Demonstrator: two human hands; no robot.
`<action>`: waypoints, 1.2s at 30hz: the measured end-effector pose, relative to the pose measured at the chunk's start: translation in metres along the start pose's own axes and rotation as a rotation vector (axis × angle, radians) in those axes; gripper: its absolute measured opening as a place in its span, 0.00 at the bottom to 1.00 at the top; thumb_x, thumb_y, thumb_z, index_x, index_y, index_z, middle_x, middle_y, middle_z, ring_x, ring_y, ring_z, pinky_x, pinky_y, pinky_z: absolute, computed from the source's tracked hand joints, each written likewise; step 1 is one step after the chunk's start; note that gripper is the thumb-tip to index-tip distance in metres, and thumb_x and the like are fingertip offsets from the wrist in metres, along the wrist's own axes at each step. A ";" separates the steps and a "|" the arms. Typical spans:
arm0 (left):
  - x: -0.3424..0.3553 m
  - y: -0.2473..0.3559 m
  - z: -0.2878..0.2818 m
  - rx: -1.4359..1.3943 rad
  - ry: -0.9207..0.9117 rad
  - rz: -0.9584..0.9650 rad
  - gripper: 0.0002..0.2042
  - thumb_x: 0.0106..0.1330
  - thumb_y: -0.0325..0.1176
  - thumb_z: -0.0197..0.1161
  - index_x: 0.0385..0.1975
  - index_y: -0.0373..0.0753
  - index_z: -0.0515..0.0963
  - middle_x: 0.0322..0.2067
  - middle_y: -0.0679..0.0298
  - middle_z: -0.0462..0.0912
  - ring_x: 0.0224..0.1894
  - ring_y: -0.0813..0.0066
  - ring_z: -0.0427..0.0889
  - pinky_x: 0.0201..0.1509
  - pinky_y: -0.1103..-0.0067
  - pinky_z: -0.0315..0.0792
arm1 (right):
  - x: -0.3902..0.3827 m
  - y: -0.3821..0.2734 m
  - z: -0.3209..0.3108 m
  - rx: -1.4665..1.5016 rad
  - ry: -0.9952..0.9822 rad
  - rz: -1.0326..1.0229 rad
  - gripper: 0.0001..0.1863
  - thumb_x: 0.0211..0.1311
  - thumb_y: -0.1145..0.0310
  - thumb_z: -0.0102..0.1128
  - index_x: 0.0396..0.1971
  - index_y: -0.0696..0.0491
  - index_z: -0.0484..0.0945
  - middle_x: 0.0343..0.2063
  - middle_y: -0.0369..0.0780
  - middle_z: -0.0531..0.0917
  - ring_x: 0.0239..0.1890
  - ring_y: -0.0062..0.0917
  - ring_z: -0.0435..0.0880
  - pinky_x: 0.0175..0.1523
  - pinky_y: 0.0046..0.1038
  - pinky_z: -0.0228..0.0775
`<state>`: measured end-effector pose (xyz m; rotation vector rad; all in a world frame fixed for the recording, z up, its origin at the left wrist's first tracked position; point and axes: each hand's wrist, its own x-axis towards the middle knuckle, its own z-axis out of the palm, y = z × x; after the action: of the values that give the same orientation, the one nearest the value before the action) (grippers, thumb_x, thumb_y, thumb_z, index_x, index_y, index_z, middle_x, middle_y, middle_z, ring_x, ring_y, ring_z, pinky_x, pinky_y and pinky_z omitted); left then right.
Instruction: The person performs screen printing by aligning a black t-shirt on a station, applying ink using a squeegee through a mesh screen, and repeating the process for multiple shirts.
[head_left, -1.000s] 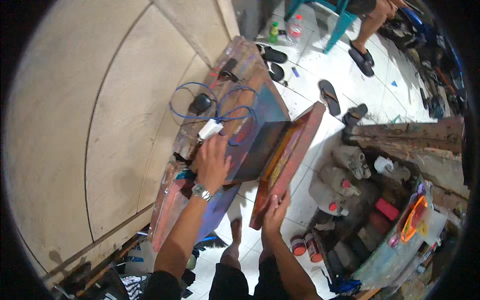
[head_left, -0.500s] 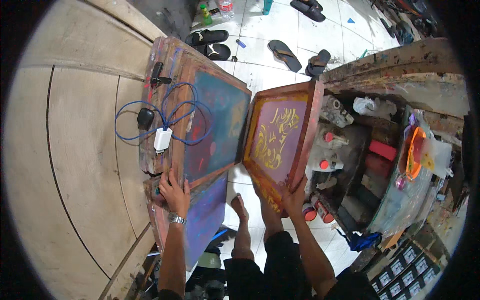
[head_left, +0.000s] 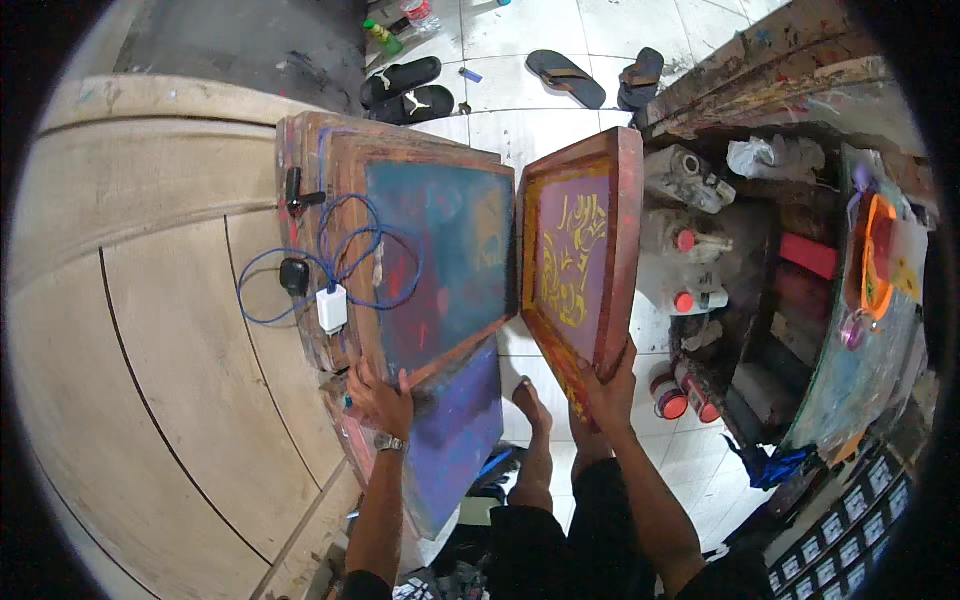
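Note:
My right hand (head_left: 608,392) is closed around the lower corner of a wooden screen printing frame (head_left: 622,262) with yellow lettering on purple mesh. That frame stands tilted at the middle of the view. My left hand (head_left: 382,402), with a watch at the wrist, grips the edge of a purple-meshed screen frame (head_left: 455,420); its thumb lies over the corner of the blue-meshed screen frame (head_left: 440,260) just above. Some of the left fingertips are hard to see against the wood. On the stacked frames' edges rest a coiled blue cable (head_left: 408,292) and a white charger plug (head_left: 331,310).
Pale wooden panels (head_left: 160,340) run along the left. At right, a dark open shelf (head_left: 755,330) stands near bottles (head_left: 700,243) and red-lidded jars (head_left: 672,400). Sandals (head_left: 566,78) lie on the white tiles ahead. An orange-handled tool (head_left: 877,258) hangs over the glass sheet.
The view has shifted, so most things sit further right in the picture. The frame in my right hand appears narrower, turned more edge-on. Both hands keep their holds.

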<state>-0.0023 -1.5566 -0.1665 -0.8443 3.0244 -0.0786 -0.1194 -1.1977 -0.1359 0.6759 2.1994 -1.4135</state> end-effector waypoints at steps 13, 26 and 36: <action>0.005 0.014 -0.009 -0.002 -0.086 -0.092 0.40 0.65 0.46 0.71 0.70 0.32 0.60 0.69 0.41 0.58 0.69 0.40 0.58 0.72 0.50 0.57 | 0.008 -0.004 -0.015 -0.008 -0.050 0.010 0.45 0.64 0.61 0.69 0.72 0.61 0.53 0.57 0.59 0.79 0.61 0.45 0.81 0.63 0.39 0.72; 0.005 0.013 -0.010 -0.107 -0.165 -0.165 0.41 0.64 0.43 0.71 0.72 0.32 0.58 0.71 0.41 0.55 0.70 0.39 0.56 0.73 0.50 0.57 | -0.002 -0.010 -0.002 -0.097 -0.083 0.030 0.44 0.65 0.59 0.68 0.71 0.64 0.54 0.56 0.61 0.78 0.61 0.46 0.81 0.64 0.40 0.70; 0.012 0.018 -0.027 -0.124 -0.041 0.041 0.42 0.62 0.39 0.71 0.73 0.29 0.56 0.69 0.34 0.57 0.69 0.31 0.59 0.72 0.47 0.58 | -0.025 -0.013 0.033 -0.085 -0.109 -0.091 0.42 0.70 0.57 0.63 0.71 0.66 0.51 0.59 0.60 0.73 0.63 0.45 0.75 0.68 0.39 0.65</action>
<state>-0.0218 -1.5460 -0.1398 -0.7799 3.0328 0.1255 -0.1040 -1.2365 -0.1243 0.4638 2.2144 -1.3582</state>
